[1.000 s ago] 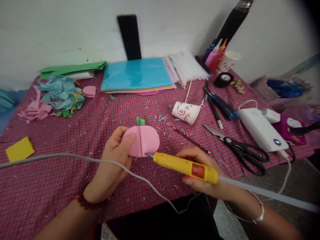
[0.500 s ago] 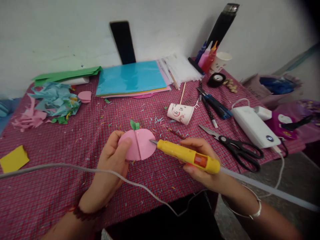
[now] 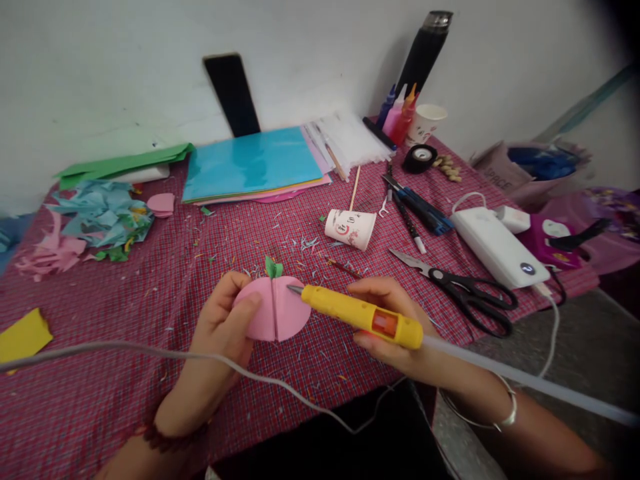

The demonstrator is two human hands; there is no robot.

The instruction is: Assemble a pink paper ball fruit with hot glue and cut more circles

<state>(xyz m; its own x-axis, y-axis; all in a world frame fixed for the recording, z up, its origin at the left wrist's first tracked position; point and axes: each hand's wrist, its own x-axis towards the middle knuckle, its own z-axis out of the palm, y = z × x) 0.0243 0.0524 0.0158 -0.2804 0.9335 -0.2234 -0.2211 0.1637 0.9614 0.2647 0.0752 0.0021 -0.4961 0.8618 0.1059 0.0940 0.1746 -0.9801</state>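
Observation:
Between the thumb and fingers of my left hand [image 3: 225,327] is a pink paper fruit shape [image 3: 293,312], pinched by its left half. A crease or slit runs down its middle, and a small green paper leaf [image 3: 273,267] stands at its top. My right hand [image 3: 390,327] is wrapped round a yellow hot glue gun [image 3: 345,310], with a long translucent glue stick [image 3: 500,367] trailing from its rear. The gun's grey nozzle points left, over the upper part of the right half; whether it touches the paper I cannot tell.
A pale cable [image 3: 240,365] crosses before my left wrist. Black-handled scissors [image 3: 460,293], a white power bank [image 3: 500,247] and a tipped paper cup [image 3: 351,228] lie rightward. Blue paper sheets [image 3: 250,165] and a leaning phone [image 3: 233,93] are behind; crumpled paper scraps [image 3: 100,213] lie left.
The glue gun's nozzle has shifted from the right edge of the pink shape to over its right half, nearer the crease. The view has moved slightly.

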